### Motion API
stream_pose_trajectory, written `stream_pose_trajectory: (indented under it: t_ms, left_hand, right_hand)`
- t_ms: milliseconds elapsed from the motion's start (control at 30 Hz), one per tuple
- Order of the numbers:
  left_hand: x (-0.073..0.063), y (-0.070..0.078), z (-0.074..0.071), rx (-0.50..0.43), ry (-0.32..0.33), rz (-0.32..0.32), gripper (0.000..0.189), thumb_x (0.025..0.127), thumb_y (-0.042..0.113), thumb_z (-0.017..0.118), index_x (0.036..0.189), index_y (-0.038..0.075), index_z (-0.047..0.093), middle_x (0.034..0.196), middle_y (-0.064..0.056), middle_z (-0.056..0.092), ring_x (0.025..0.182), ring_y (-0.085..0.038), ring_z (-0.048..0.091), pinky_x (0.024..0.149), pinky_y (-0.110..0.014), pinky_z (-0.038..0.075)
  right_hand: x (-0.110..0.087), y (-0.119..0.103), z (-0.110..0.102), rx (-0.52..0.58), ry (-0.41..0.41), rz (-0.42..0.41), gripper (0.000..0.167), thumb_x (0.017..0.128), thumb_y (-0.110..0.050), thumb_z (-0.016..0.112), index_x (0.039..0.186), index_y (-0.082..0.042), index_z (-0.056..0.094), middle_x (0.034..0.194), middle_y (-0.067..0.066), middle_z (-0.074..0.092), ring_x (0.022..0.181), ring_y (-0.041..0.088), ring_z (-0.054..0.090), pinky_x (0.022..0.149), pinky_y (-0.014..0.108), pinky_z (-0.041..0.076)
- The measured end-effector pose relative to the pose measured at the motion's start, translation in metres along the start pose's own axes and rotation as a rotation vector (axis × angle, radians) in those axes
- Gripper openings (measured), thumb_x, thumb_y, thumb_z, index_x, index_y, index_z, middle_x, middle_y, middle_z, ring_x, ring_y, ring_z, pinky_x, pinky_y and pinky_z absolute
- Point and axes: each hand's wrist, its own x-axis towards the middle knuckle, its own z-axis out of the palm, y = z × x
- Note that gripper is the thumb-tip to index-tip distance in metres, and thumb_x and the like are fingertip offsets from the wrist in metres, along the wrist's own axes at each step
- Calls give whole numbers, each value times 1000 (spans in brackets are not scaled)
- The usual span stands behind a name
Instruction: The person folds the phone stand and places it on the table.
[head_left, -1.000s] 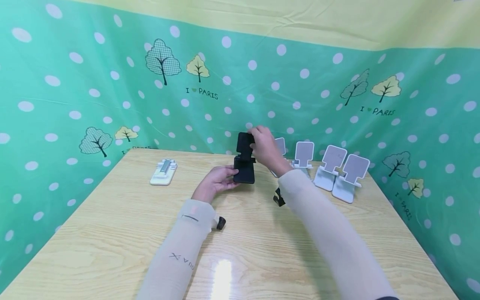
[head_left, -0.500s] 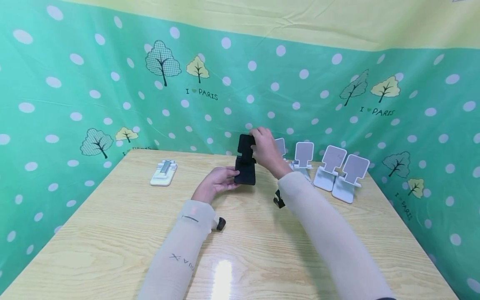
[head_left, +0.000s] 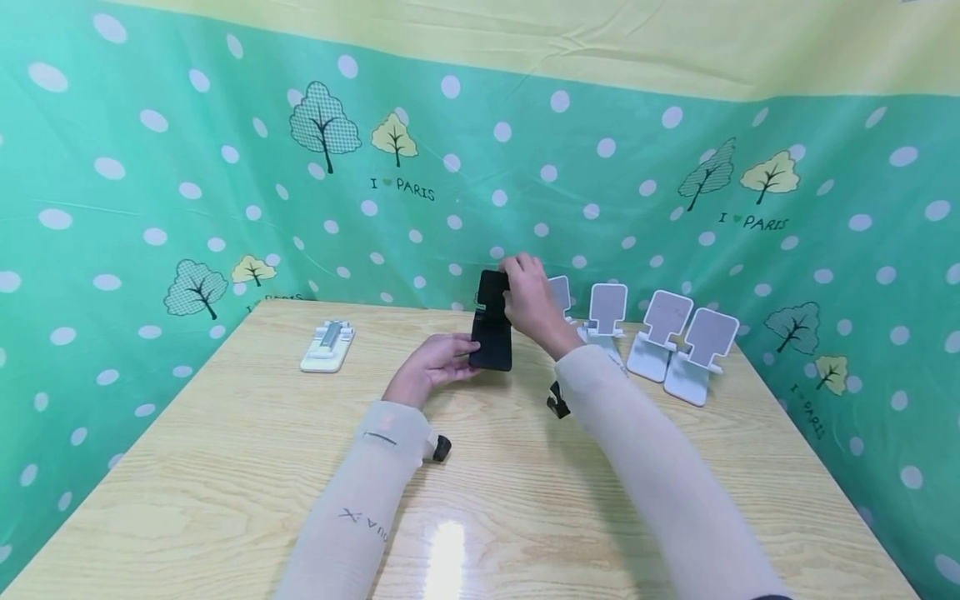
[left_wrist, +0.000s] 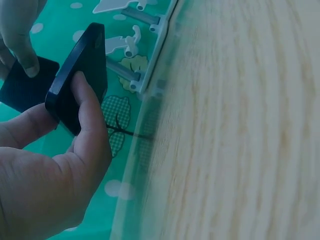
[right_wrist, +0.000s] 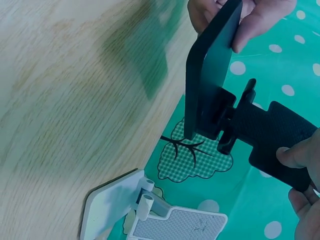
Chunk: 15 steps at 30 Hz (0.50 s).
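Note:
Between my two hands is a black folding phone stand, held up over the back middle of the wooden table. My left hand pinches its base plate by the edge, thumb on one face and fingers on the other. At the upper plate, my right hand pinches the outer end between thumb and fingers. In the right wrist view the two plates stand unfolded at an angle, joined by a hinge arm.
Several white phone stands with grey pads stand unfolded at the back right. A folded white phone stand lies at the back left of the wooden table. A green polka-dot curtain rises behind the table.
The upper plate has tilted relative to the base, so the gap at the hinge no longer shows from the head. The stand has shifted slightly down and right; both hands keep their hold.

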Motion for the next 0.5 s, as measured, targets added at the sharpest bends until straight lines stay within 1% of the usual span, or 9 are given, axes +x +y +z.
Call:
stream_pose_trajectory:
  t_ms: [133,367,500]
  left_hand:
    - [-1,-1,0,-3,1,0,54,100,-4,58,151,-2,41,148,-22,47,126,-34,53,101,-41,56]
    - [-2,-1,1,-2,-1,7,57,100,-6,57,153,-3,37,150,-23,46,131,-36,51,112,-47,47]
    - [-3,2,2,-2,7,7,57,99,-6,57,153,-3,37,150,-24,46,131,-36,51,112,-48,46]
  right_hand:
    - [-1,1,0,-9,-2,4,33,90,9,69,121,1,61,119,17,58,109,33,51,97,43,50]
    - [-2,1,0,-25,-9,17,31,90,8,68,120,1,61,116,17,58,105,33,51,93,42,50]
    - [-1,0,-2,-17,-12,39,31,91,7,69,120,1,61,117,16,59,108,33,51,95,42,50]
